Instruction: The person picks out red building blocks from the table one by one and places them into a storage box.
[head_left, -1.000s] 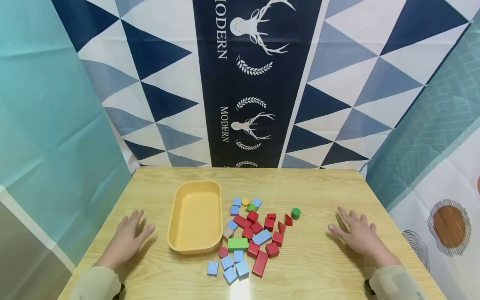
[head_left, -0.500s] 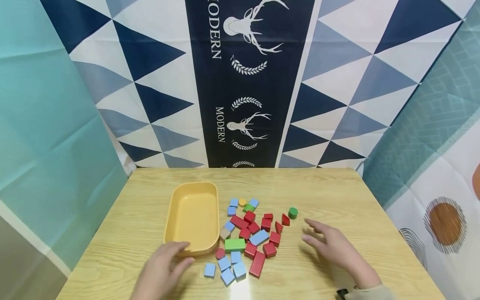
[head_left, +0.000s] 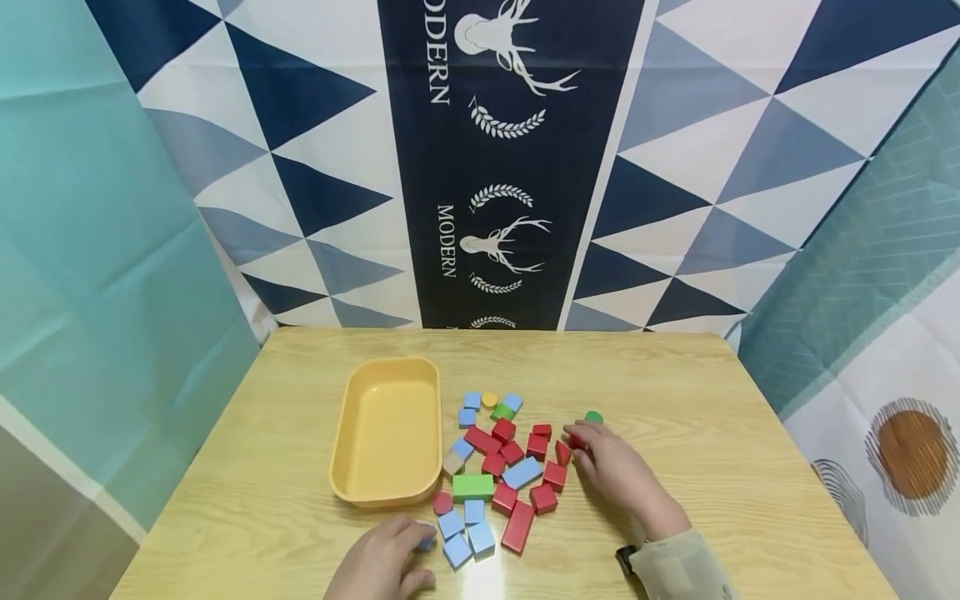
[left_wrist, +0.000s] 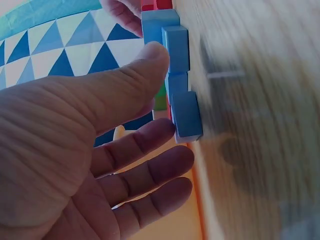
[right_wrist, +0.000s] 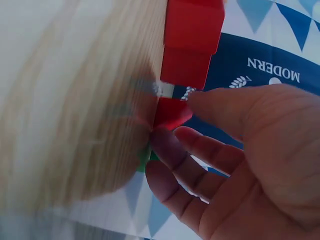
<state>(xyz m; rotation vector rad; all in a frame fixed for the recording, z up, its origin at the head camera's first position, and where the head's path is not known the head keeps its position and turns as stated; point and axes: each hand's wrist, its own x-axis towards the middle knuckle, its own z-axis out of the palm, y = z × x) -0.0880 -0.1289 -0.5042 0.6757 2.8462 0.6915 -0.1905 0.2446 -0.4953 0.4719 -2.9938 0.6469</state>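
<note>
My left hand [head_left: 382,558] is low over the table in front of the yellow tray [head_left: 337,454], fingers reaching to a small blue cube [head_left: 427,543]. In the left wrist view, the fingertips are right at one end of this blue block [left_wrist: 186,115], while the thumb stands apart from it. My right hand [head_left: 626,479] reaches in from the right and largely covers a red wedge block in the head view. In the right wrist view, thumb and fingertips lie on either side of that red wedge [right_wrist: 169,114], which sits on the table, with the hand loosely curved.
Several red blocks [head_left: 518,527] spread over the middle, among them a long green block [head_left: 472,487] and a blue block [head_left: 522,473]. More blue cubes [head_left: 457,551] cluster near the left hand. A green cylinder [head_left: 593,416] stands just beyond the right fingers.
Both hands have come inward from the table's sides. The left now reaches the lone blue cube after passing the tray's near edge; the right has moved left onto the red wedge.
</note>
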